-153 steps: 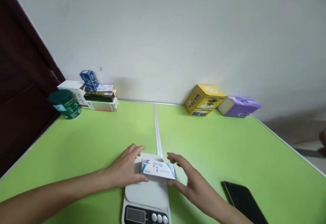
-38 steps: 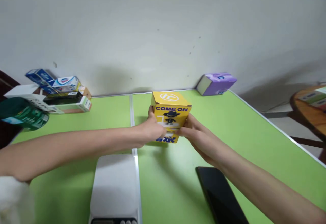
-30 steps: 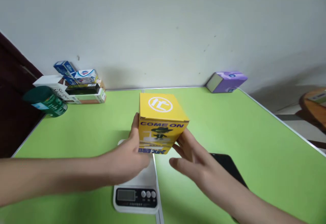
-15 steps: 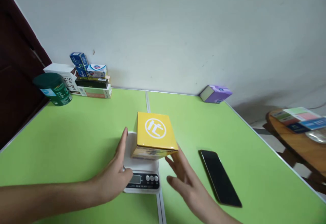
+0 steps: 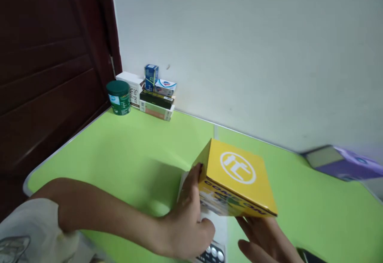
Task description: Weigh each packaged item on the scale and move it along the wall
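Note:
A yellow cardboard box [image 5: 242, 191] with a white circled mark on its top and "COME ON" on its front is between my hands, tilted, above a white digital kitchen scale [image 5: 220, 227]. My left hand [image 5: 187, 223] presses against its left side, fingers along the side and thumb bent near the scale's buttons. My right hand [image 5: 266, 239] is at the lower right of the box, fingertips partly hidden behind it. Most of the scale is covered by the box and my left hand; several round buttons show.
A green canister [image 5: 119, 99] stands at the table's back left, beside a white box [image 5: 131, 83] and several stacked small boxes [image 5: 157, 99]. A purple box [image 5: 344, 163] lies by the wall on the right. A black phone [image 5: 311, 256] shows at the bottom edge.
The view has turned left, so everything appears further right. My hands have closed in on the yellow box, which looks raised and tilted, with more of its front showing.

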### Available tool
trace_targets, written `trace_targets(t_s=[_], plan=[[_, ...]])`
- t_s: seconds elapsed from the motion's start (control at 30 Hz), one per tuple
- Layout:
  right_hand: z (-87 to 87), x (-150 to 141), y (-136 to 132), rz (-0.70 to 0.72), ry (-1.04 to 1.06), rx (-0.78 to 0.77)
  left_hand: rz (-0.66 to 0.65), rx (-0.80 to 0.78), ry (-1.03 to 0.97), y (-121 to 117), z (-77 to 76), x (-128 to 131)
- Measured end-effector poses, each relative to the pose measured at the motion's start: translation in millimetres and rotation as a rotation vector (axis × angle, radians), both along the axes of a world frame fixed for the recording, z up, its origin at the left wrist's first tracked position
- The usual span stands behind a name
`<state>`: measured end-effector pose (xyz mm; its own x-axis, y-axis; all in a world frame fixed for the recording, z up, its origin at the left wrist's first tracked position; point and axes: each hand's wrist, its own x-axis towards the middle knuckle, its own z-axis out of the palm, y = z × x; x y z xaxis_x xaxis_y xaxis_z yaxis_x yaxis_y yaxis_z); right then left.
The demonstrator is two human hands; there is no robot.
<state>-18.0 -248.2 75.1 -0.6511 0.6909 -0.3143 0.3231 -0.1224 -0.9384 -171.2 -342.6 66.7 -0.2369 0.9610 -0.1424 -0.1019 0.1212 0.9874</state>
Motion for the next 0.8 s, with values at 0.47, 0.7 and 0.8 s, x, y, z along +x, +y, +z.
trace_targets(t_s=[0.47,0.7,0.8], plan=[[-33.5,-274,3,0.207,0.396,-0.063,0.588,0.081,0.035,13,-22.2,-218],[-59.9,-365,22,0.210,0.416,-0.012,0.774,0.093,0.101,41,-48.5,-293],[-77.1,-381,27,0.199,0.432,0.058,0.796,0.064,0.122,50,-64.6,-303]])
